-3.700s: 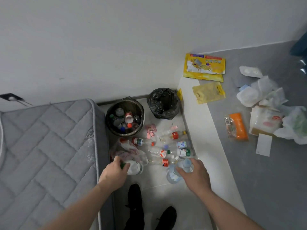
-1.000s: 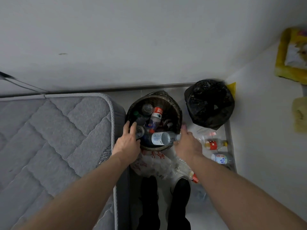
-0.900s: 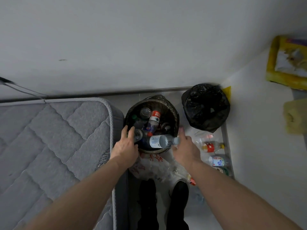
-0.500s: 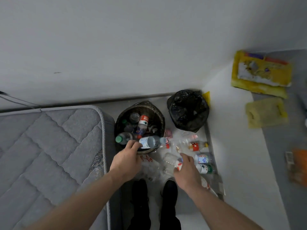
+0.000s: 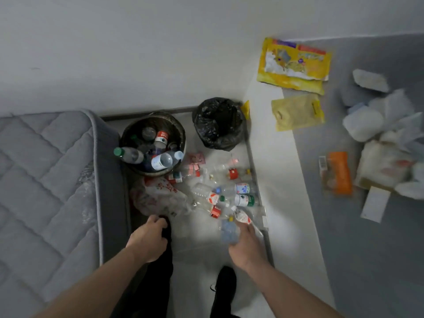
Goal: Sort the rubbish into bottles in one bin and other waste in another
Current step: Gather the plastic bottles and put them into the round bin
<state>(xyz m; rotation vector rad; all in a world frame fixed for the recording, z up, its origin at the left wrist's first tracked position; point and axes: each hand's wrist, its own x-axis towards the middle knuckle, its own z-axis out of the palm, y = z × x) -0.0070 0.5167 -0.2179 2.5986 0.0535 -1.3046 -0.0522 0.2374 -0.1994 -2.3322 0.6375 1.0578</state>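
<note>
A round dark bin by the mattress corner is heaped with plastic bottles; two lie across its near rim. To its right stands a bin lined with a black bag. Several loose bottles lie on the pale floor strip below the bins, next to a crumpled white plastic bag with red print. My right hand is low at the near end of the bottle pile, closed on a clear bluish bottle. My left hand hovers at the bag's near edge, fingers curled, holding nothing.
A grey quilted mattress fills the left. On the grey floor to the right lie yellow packets, an orange packet, white containers and bags and a paper slip. My dark shoes stand below the hands.
Both hands pulled back from the bottle bin, leaving two bottles on its rim. My right hand dropped to the loose bottles and closed on a clear one. The view swung right.
</note>
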